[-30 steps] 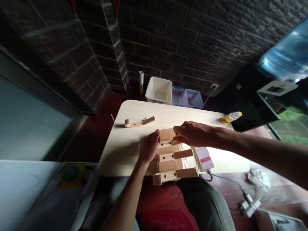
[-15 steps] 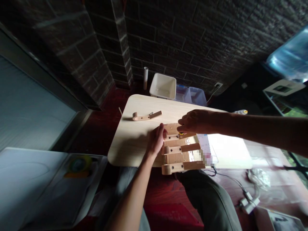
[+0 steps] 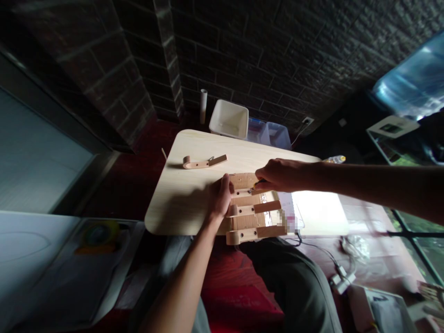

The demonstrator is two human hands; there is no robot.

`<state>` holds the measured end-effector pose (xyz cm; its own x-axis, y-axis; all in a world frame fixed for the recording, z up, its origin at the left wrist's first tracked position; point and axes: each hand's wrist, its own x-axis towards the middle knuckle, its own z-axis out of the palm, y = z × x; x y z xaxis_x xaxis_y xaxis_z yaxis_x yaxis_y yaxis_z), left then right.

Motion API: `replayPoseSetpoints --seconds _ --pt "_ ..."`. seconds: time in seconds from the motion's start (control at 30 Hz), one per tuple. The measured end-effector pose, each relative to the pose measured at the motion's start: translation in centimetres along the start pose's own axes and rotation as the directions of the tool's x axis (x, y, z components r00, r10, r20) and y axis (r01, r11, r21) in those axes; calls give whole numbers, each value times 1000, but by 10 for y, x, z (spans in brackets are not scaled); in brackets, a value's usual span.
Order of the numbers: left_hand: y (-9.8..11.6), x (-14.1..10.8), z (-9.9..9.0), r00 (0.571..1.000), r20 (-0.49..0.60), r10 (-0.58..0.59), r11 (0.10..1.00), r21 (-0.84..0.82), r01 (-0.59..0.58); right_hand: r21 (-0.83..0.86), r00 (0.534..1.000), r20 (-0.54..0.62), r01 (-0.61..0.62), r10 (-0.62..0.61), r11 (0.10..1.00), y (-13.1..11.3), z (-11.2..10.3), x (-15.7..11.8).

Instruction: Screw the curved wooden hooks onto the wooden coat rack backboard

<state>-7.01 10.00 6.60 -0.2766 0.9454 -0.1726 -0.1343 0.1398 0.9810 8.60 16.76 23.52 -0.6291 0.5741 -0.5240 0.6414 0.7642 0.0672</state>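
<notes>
A brown board (image 3: 247, 221) lies at the table's near edge with several curved wooden hooks (image 3: 239, 211) across it, each with dark holes. My left hand (image 3: 221, 195) grips the board's left edge near its upper corner. Over the top hook, my right hand (image 3: 274, 175) is closed round a small dark and yellow tool (image 3: 258, 182), whose tip points at a hole in the hook; whether it touches is too small to tell. Another wooden hook (image 3: 203, 163) with a metal piece lies apart on the table, to the upper left.
The light wooden table (image 3: 173, 203) has rounded corners. Behind it stand a white bin (image 3: 229, 119), clear bluish bins (image 3: 277, 135) and a white tube (image 3: 203, 106). Papers (image 3: 322, 210) lie at right. A power strip (image 3: 342, 281) with cables is on the floor.
The whole view has shifted, so the scene sits further left. My right hand has turned, and the tool in it now shows more over the top hook. My left hand still holds the board.
</notes>
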Motion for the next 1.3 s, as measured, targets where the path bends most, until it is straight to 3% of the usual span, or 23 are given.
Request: replayPoseSetpoints --seconds 0.1,0.2,0.33,0.47,0.57,0.7,0.8,0.97,1.17,1.3 --pt "0 0 0 1000 -7 3 1000 11 -3 -35 999 17 -42 43 999 -5 -2 2" --pt "1 -1 -3 1000 11 3 999 45 -4 -57 999 37 -9 11 998 -8 -7 2" --pt "1 -1 -5 999 38 17 999 39 -18 -178 985 52 168 -162 970 -7 -14 4" --pt "1 -1 -1 1000 19 21 999 -37 -20 -384 933 74 353 -352 853 -1 -16 10" --pt "3 -1 2 1000 -6 10 998 -56 -11 -346 917 123 398 -380 850 3 -16 14" --pt "3 1 4 1000 -23 5 999 -37 -6 -196 947 130 315 -294 929 5 -19 10" --pt "2 3 4 999 -30 -23 999 -45 22 -88 980 136 161 -148 983 3 -22 9" --pt "0 4 6 1000 -22 -12 1000 -27 12 -21 977 197 -86 88 996 -9 -29 17" --pt "-5 5 5 999 -42 -23 1000 -12 23 -79 971 235 -18 36 997 -17 -32 11" --pt "-8 7 3 1000 -13 -17 1000 -4 17 -215 971 124 228 -205 950 -3 -25 7"
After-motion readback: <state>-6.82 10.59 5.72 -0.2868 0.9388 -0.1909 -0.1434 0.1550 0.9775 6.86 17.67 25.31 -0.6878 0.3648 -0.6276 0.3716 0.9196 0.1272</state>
